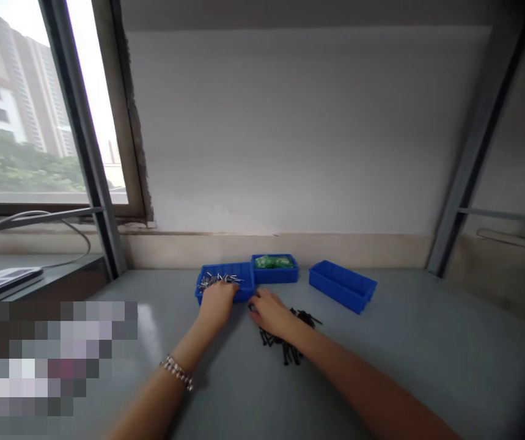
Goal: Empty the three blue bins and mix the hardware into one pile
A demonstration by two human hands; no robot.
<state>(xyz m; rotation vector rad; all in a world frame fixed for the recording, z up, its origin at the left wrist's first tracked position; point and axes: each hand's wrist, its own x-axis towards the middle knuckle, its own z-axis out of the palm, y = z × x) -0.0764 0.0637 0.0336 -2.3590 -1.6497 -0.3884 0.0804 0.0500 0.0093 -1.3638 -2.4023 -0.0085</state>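
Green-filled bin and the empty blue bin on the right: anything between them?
Only bare grey table between the green-filled bin and the empty bin, in the head view.

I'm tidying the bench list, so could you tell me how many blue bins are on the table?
3: left bin holding silver screws, under the left hand; middle bin with green pieces; right bin, apart. None seems hidden.
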